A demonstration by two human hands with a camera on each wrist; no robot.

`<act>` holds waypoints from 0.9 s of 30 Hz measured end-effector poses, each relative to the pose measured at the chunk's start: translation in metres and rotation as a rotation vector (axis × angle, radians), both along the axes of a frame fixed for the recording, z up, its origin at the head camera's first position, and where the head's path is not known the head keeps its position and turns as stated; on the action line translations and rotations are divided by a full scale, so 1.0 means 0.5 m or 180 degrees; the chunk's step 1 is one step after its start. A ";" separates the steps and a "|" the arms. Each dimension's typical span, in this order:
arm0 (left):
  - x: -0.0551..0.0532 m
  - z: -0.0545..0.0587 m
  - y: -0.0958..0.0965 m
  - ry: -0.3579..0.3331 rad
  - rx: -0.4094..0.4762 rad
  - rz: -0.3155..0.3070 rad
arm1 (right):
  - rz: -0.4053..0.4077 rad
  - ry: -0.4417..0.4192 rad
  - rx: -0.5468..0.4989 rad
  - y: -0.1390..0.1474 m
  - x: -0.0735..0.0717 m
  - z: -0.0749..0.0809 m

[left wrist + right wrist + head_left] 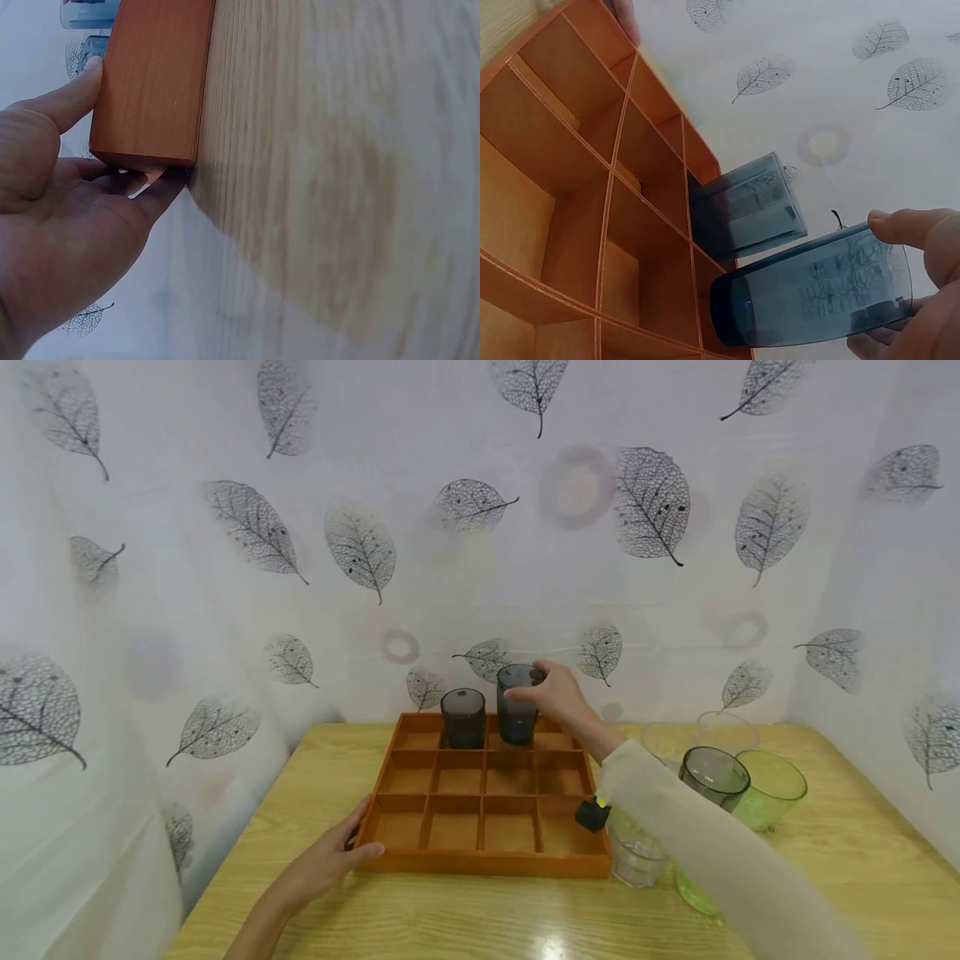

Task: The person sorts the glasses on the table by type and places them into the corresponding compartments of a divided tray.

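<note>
My right hand pinches a tall dark-tinted glass near its rim. The glass is upright over the back row of a wooden compartment box, third compartment from the left, its base right at the dividers. Beside it, a shorter dark-tinted glass stands in the second back compartment. In the right wrist view the thumb and fingers lie on opposite sides of the tall glass. My left hand grips the front left corner of the box, thumb on its edge and fingers underneath.
Right of the box, partly behind my right forearm, several glasses stand on the wooden table: a dark one, a green one and clear ones. A white leaf-patterned curtain hangs behind and at both sides.
</note>
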State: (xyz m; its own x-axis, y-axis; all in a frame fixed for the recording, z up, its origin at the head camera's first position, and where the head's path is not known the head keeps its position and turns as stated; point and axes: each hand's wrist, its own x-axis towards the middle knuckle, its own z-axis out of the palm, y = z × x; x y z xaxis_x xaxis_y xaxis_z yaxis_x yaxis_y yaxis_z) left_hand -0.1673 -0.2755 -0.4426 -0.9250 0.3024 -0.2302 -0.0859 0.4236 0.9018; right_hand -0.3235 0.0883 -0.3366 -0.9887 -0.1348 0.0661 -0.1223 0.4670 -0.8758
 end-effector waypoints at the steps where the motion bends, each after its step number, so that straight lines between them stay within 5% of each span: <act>1: 0.000 0.001 0.001 0.0009 -0.0015 0.0000 | 0.0014 0.0009 0.0008 -0.001 -0.001 -0.002; 16: 0.001 0.002 0.000 0.0150 -0.0099 -0.0072 | -0.0015 0.0106 0.0110 -0.019 -0.026 -0.060; 22: 0.001 0.002 0.000 0.0112 -0.0072 -0.0042 | 0.0177 0.0016 0.0199 -0.020 -0.033 -0.091; 27: 0.001 0.001 -0.001 0.0089 -0.0045 -0.0033 | 0.0320 -0.0072 0.0306 -0.017 -0.027 -0.076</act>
